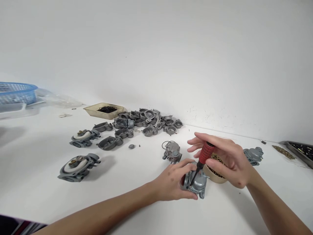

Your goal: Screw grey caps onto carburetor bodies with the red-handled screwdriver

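Observation:
My left hand (pixel 174 182) is closed around a silver carburetor (pixel 199 182), holding it on the white table with its rounded bowl facing up. My right hand (pixel 228 160) grips a red-handled screwdriver (pixel 206 152) between thumb and fingers, some of which stretch past the handle. The screwdriver slants down to the left, its tip at the near-left edge of the bowl; the screw there is too small to make out. Behind my left hand stands another carburetor (pixel 172 151), with a thin black ring by it. A cream bowl of small brass-coloured screws (pixel 215 178) sits partly hidden behind my right hand.
Two opened carburetor bodies (pixel 78 166) with white floats lie at left. Loose float bowls (pixel 149 122) are heaped by the wall, near a cream tray (pixel 97 113) of black rings. At right are a carburetor (pixel 253 155) and a dark tray (pixel 299 151); a blue basket (pixel 18 93) stands far left.

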`<control>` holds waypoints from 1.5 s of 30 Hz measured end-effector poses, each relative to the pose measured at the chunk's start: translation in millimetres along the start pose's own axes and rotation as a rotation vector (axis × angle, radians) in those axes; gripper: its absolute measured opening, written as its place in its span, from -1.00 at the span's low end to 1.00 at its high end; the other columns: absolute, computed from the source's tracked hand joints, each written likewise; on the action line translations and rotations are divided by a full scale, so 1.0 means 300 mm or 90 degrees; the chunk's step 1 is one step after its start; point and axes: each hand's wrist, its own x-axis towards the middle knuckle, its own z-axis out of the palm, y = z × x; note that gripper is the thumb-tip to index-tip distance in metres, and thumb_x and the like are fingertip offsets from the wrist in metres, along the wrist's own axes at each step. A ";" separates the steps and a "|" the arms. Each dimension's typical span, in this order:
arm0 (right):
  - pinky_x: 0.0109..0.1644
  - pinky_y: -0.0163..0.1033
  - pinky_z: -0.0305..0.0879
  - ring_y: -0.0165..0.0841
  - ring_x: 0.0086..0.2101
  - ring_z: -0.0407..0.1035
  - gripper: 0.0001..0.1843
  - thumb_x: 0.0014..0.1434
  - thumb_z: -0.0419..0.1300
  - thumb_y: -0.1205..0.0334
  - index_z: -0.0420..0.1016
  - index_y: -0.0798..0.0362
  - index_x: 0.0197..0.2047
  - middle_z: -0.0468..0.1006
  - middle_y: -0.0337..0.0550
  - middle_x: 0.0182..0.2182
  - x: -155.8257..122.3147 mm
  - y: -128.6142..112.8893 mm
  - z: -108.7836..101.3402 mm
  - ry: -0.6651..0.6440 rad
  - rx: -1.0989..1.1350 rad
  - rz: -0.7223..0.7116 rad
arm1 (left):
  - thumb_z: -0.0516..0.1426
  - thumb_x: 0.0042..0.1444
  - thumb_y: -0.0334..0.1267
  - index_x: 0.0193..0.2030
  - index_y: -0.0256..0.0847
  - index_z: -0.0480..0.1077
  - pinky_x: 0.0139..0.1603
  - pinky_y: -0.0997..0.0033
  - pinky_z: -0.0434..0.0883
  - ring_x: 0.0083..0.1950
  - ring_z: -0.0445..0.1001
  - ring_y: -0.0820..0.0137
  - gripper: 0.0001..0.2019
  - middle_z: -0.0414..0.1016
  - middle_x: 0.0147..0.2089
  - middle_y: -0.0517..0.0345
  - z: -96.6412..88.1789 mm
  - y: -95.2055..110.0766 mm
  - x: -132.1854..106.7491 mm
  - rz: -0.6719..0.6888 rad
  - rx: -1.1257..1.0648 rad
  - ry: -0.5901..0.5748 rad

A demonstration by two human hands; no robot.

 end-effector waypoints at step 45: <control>-0.24 -0.25 0.53 -0.35 -0.31 0.53 -0.64 0.23 0.45 0.28 0.59 -0.05 0.08 0.64 -0.21 -0.35 0.027 -0.017 0.014 0.069 -0.111 -0.037 | 0.37 0.12 0.21 0.25 -0.07 0.38 -0.02 0.21 0.59 0.08 0.61 0.08 -0.33 0.44 0.32 -0.06 0.005 -0.007 -0.005 -0.026 0.013 -0.012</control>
